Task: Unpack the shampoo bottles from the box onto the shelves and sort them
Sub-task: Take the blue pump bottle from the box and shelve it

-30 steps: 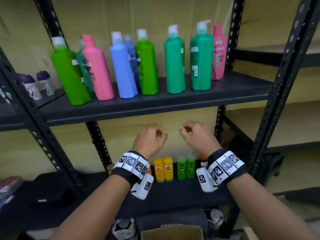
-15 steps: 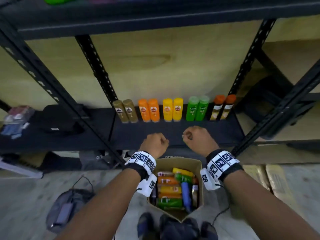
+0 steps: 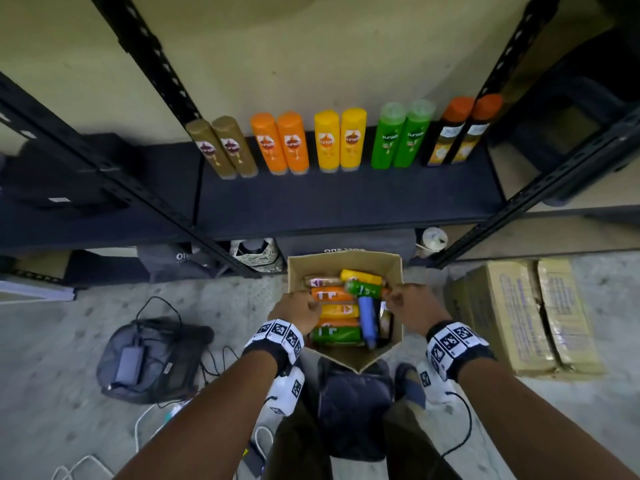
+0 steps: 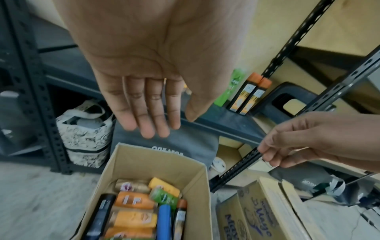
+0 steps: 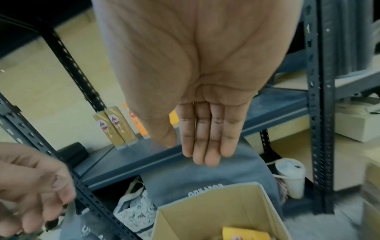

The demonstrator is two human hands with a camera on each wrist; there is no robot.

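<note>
Both hands, left (image 3: 298, 311) and right (image 3: 412, 308), hover with grip released, holding nothing, above the open brown cardboard box (image 3: 394, 268) of shampoo bottles on the floor.

On the concrete floor lies a dark mesh bag (image 3: 152, 358) with a grey power adapter (image 3: 130, 363) and black cables. Two taped brown cartons (image 3: 526, 313) sit at right. Under the rack stands a patterned white tote bag (image 4: 86, 134), beside a grey printed bag (image 5: 205, 180).

Box (image 3: 394, 271) on floor before shelf (image 3: 346, 202); bottles (image 3: 339, 311) in box.
</note>
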